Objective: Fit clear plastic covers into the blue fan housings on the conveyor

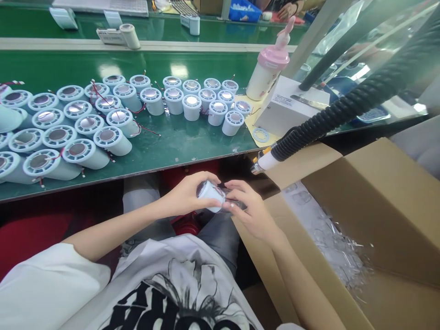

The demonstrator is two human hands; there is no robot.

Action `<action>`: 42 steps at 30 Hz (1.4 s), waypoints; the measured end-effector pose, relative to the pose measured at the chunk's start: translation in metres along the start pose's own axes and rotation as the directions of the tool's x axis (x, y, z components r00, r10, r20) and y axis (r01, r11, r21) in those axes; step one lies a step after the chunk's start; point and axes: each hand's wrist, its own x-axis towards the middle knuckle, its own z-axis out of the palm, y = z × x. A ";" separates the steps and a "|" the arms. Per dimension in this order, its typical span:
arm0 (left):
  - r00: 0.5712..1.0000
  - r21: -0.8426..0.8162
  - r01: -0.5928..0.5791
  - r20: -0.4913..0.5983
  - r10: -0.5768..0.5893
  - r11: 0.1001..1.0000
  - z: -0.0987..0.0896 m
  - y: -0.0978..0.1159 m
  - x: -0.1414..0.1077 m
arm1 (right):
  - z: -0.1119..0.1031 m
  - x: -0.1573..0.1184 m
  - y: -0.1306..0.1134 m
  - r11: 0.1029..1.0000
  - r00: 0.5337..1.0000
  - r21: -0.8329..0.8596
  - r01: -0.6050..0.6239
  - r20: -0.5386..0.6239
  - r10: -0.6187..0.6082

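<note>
Above my lap, my left hand (184, 195) grips a light blue plastic cup-shaped housing (210, 196) lying on its side, thumb along the near wall. From the other side my right hand (254, 211) pinches a transparent plastic piece (237, 200) against the housing's end. Whether that piece sits around the housing or only touches it, I cannot tell. On the green bench (165, 144) ahead stand several similar housings (118, 117) with silvery discs in their ribbed tops. Thin red and black wires trail from many of them.
To my right, an open cardboard box (395, 201) holds several transparent plastic pieces (330, 238). A black corrugated hose (319, 114) with a nozzle reaches over it. A pink-lidded bottle (266, 68) stands by a white device (288, 107). At the back, another person's hand (288, 10) shows.
</note>
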 end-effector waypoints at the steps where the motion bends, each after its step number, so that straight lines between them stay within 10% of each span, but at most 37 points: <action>1: 1.000 -0.001 -0.015 -0.013 0.015 1.000 0.001 -0.002 -0.001 | 0.001 -0.001 -0.001 0.999 0.999 0.044 -0.018 -0.042 0.019; 7: 0.978 0.145 -0.207 0.031 0.204 0.968 0.005 -0.018 -0.002 | 0.003 -0.002 -0.001 0.925 0.949 0.335 -0.179 -0.189 0.252; 12: 0.978 -0.137 -0.128 0.145 0.148 0.982 0.007 -0.020 -0.006 | -0.001 0.000 0.003 0.821 0.931 0.535 -0.201 -0.156 0.330; 19: 0.972 -0.581 0.186 0.227 -0.061 0.792 0.004 -0.010 -0.011 | -0.007 -0.013 0.006 0.985 0.995 0.141 0.095 -0.046 -0.089; 42: 0.970 -0.253 -0.100 0.192 0.151 0.962 -0.009 0.002 -0.022 | -0.007 -0.021 -0.008 0.821 0.978 0.532 -0.210 0.117 0.174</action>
